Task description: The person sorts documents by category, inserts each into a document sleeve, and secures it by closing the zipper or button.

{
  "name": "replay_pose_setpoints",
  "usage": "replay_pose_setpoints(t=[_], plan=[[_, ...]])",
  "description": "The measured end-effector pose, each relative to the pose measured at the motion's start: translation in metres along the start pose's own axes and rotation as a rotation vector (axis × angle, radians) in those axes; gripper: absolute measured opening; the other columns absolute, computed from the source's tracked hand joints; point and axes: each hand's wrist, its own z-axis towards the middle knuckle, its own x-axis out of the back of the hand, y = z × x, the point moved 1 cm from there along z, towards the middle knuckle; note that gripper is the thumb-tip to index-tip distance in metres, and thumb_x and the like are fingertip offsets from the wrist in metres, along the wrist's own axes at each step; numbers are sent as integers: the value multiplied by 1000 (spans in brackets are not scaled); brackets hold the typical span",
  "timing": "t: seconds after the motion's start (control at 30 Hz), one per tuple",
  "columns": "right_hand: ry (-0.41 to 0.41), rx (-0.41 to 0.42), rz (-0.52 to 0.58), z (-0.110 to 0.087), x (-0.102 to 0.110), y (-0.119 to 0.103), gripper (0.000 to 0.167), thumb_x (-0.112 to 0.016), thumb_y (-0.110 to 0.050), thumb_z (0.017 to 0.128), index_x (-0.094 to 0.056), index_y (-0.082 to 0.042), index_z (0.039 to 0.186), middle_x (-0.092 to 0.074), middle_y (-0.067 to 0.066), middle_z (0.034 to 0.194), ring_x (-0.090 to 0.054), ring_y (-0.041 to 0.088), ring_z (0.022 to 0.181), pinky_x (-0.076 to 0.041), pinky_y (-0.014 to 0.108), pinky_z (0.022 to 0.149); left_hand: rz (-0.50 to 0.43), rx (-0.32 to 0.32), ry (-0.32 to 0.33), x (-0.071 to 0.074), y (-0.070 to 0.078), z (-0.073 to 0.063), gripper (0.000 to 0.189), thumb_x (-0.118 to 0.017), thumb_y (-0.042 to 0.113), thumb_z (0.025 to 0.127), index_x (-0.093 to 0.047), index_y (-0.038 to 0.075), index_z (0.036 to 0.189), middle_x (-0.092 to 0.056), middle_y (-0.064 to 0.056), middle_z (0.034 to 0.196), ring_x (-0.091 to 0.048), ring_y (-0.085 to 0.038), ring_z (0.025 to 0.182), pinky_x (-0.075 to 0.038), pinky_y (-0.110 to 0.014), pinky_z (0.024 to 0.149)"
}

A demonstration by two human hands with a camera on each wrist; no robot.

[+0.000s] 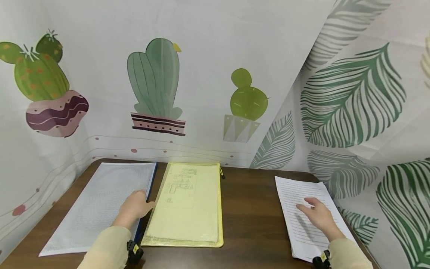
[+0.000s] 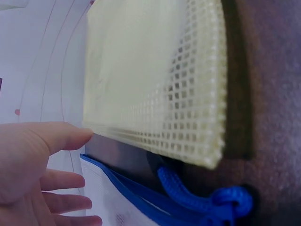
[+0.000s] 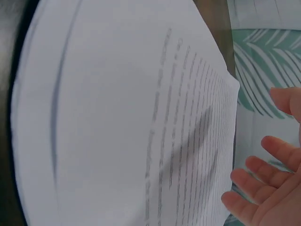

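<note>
On the left of the table lies a white mesh zip pouch with a blue zip edge. My left hand is over its right side, thumb stretched toward the yellow pouch and fingers loosely extended, holding nothing. The yellow mesh zip pouch lies beside it, a sheet with a printed drawing showing through its cover. In the left wrist view, the thumb tip overlaps the edge of this yellow pouch. My right hand hovers with relaxed fingers above a stack of printed paper on the right, its shadow falling on the text.
The brown wooden table shows between the yellow pouch and the paper. A blue zip cord sticks out near the yellow pouch's corner. A dark zip pull hangs at its far right corner. Behind stands a curtain printed with cacti and leaves.
</note>
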Motion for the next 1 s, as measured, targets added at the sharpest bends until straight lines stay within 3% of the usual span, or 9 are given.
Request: replay_pose_setpoints(t=[0.1,0.23,0.5,0.77,1.0], plan=[[-10,-8,-19,-1,2,6,73,-53,-45,92,-37,12,134,-37,38,138,-41,55,121,-44,56,93,-10,26,-17,1,-2,-2,43,-60,25,86,-55,-14,104,-59,-25,94,-53,-29,71,-46,-41,57],[-20,-28,-27,-1,4,14,78,-53,-48,91,-34,14,135,-36,41,135,-40,57,120,-43,58,93,-18,50,-45,1,-3,-4,37,-58,24,86,-56,-12,97,-57,-21,88,-48,-27,67,-44,-38,54],[-19,-88,-49,-6,12,21,84,-56,-47,89,-31,20,133,-35,46,131,-38,59,119,-41,60,94,23,36,-46,0,-5,-1,31,-59,16,83,-58,-12,96,-58,-25,91,-51,-30,70,-47,-41,57],[-31,-158,-96,-9,16,32,90,-57,-53,86,-31,20,132,-33,46,131,-32,60,119,-35,62,98,73,-24,-19,2,-8,1,14,-58,6,79,-58,-7,76,-53,-29,90,-50,-33,72,-49,-44,61],[-57,-211,-114,-10,16,39,92,-57,-54,85,-29,20,132,-27,47,133,-27,61,119,-30,66,100,105,-35,-44,5,-8,3,18,-56,6,79,-59,-11,85,-52,-31,94,-52,-46,84,-50,-55,71]])
